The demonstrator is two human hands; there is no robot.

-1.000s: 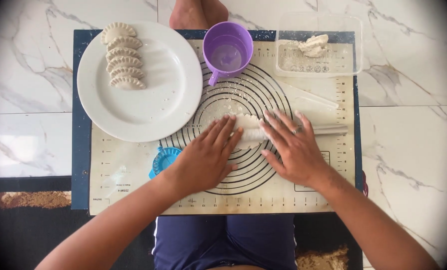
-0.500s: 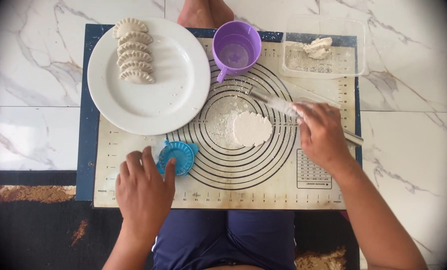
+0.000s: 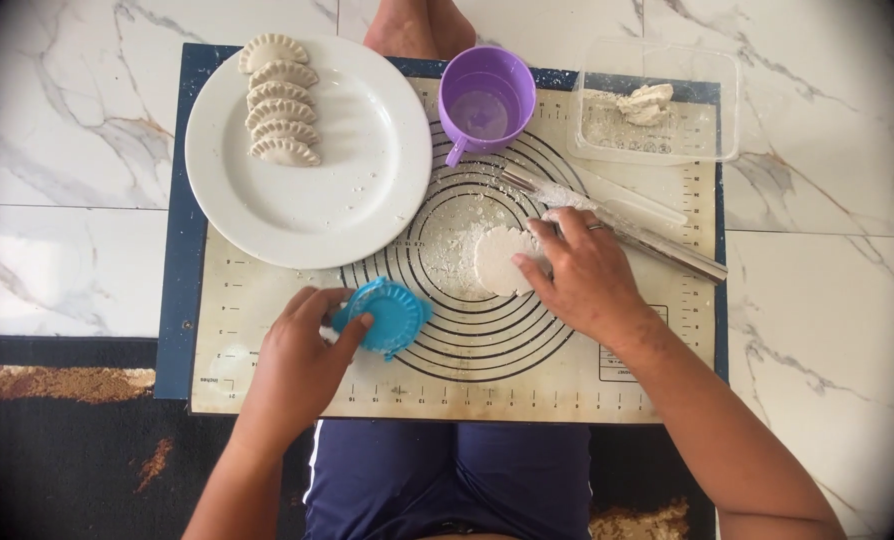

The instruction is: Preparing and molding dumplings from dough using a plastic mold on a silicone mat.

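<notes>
gripping the blue dumpling press [image 3: 385, 315] with my left hand [image 3: 302, 365], i have my fingers curled around its near-left rim while it rests on the pastry mat [image 3: 267, 385], toward the mat's near-left part, just at the edge of the printed rings. my right hand [image 3: 587, 280] lies over the right edge of the flat round dough wrapper [image 3: 499, 262], fingertips pinching at it; the wrapper sits in the floured middle of the rings. a ring shows on one finger of that hand. just beyond my right hand a metal rolling pin [image 3: 657, 245] lies slanted toward the mat's right edge, with a pale stick [image 3: 632, 198] beside it. a white plate [image 3: 357, 190] covers the mat's far-left corner, and five folded, crimped dumplings [image 3: 279, 100] line up along its left side. a purple cup [image 3: 487, 100] stands at the far edge, near the middle, its handle pointing toward me. a clear plastic tub [image 3: 722, 110] with a lump of dough [image 3: 647, 100] and loose flour sits at the far-right corner.
</notes>
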